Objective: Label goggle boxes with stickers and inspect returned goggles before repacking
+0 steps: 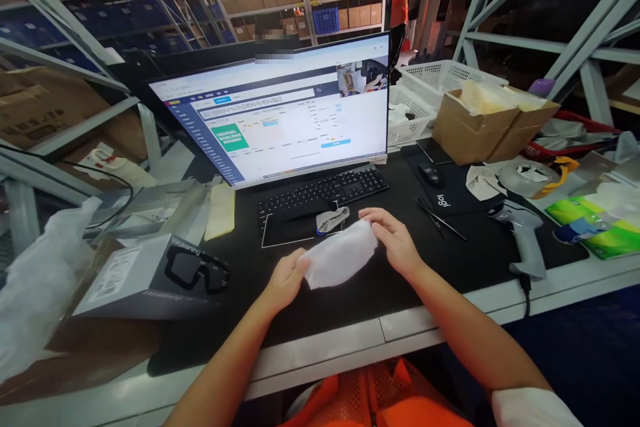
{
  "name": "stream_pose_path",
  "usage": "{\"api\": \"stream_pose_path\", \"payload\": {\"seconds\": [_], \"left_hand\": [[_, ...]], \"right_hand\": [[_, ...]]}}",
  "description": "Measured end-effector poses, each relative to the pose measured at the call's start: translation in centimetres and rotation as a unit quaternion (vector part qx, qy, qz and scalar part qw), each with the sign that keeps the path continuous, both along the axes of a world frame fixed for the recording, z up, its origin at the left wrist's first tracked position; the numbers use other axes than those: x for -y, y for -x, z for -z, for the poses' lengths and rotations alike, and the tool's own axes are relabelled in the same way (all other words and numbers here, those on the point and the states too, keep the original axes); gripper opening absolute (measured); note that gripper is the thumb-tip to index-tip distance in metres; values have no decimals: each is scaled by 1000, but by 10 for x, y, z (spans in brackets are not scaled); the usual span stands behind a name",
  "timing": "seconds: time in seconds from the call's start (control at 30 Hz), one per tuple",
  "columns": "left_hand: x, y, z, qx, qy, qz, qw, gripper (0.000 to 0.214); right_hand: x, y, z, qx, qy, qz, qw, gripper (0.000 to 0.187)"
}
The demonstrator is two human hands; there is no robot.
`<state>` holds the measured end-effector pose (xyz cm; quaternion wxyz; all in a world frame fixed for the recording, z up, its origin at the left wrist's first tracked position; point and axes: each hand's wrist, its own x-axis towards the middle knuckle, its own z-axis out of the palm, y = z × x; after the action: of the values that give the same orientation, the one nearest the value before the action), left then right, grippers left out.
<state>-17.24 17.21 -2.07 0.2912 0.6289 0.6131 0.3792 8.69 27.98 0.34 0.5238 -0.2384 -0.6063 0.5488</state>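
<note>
Pouch [340,255] up off the tabletop [320,350], held at both ends
Left hand [284,278] pinches its 8 o'clock corner, right hand [396,240] curls over the 2 o'clock end; both grips look light, so the limp pouch could slip and land on the cloth [333,219] at 12 o'clock, by the keyboard [325,192]

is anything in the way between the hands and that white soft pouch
Nothing visible: the left hand and right hand grip the flat white soft pouch by its ends, above the black desk mat.
</note>
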Motion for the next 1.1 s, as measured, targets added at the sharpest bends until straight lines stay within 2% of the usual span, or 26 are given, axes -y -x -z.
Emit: {"api": "stream_pose_path", "payload": {"seconds": [0.13, 0.23, 0.33, 0.43, 0.5, 0.6, 0.73, 0.93, 1.1], "left_hand": [[0, 1, 4, -4, -7, -24, 1000, 60], [-1, 2, 6, -8, -16, -41, 999, 58], [-2, 4, 7, -13, -22, -36, 999, 56], [-2, 5, 7, -19, -24, -2, 1000, 55], [-1, 6, 7, -24, -28, 19, 999, 55], [0, 8, 8, -34, -40, 31, 998, 54], [1, 15, 6, -56, -57, 39, 996, 52], [1, 20, -3, -108, -79, 38, 990, 48], [2, 16, -7, -131, -95, 26, 987, 50]], "right_hand": [[2, -7, -8, 60, -39, -3, 997, 18], [1, -10, -7, 90, -57, 1, 994, 22], [-3, -12, -2, 78, -66, -53, 993, 25], [-5, -12, 2, 46, -54, -107, 992, 26], [-7, -12, 1, 76, -42, -86, 993, 24], [-11, -13, -1, 153, -60, -39, 986, 24], [-14, -14, -4, 201, -72, -71, 974, 35], [-12, -16, -6, 217, -77, -136, 963, 27], [-11, -14, -1, 287, -97, -119, 946, 21]]}}
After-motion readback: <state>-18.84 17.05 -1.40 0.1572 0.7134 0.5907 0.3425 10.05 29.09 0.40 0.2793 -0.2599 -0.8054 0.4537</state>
